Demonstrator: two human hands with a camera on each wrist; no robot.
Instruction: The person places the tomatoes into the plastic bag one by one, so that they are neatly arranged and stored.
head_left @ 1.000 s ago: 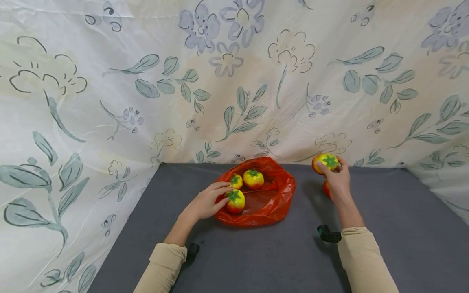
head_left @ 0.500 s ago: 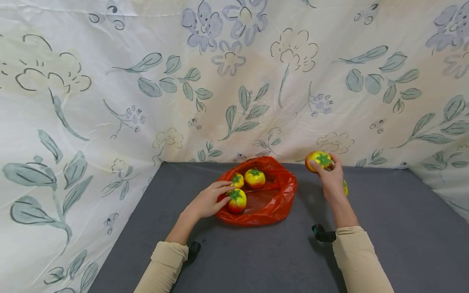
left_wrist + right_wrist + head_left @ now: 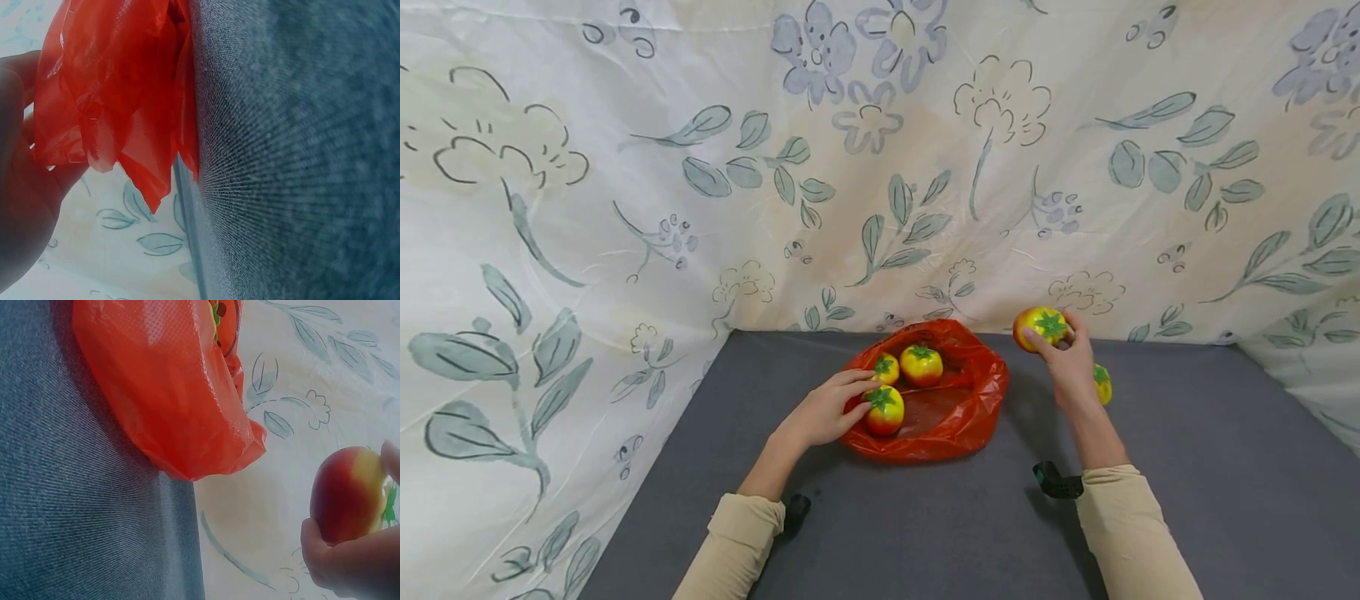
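A red plastic bag (image 3: 977, 408) lies open on the dark table with three red-and-yellow tomatoes in it. Of these, one tomato (image 3: 921, 367) sits at the back, a partly covered tomato (image 3: 886, 370) beside it, and another tomato (image 3: 884, 412) in front. My left hand (image 3: 823, 412) holds the bag's left rim, fingertips close to the two left tomatoes. In the left wrist view, red film covers part of those fingers. Right of the bag, my right hand (image 3: 1075, 367) grips a tomato (image 3: 347, 495) in the air, thumb on one side and fingers on the other.
Another tomato (image 3: 1102, 384) lies on the table (image 3: 925, 533), partly hidden behind my right hand. A floral cloth (image 3: 880, 233) hangs along the table's back and sides. Dark wrist devices (image 3: 1057, 481) sit below both forearms.
My right hand has moved left toward the bag with its tomato, uncovering more of the tomato behind it. The left hand and the bag stay in place.
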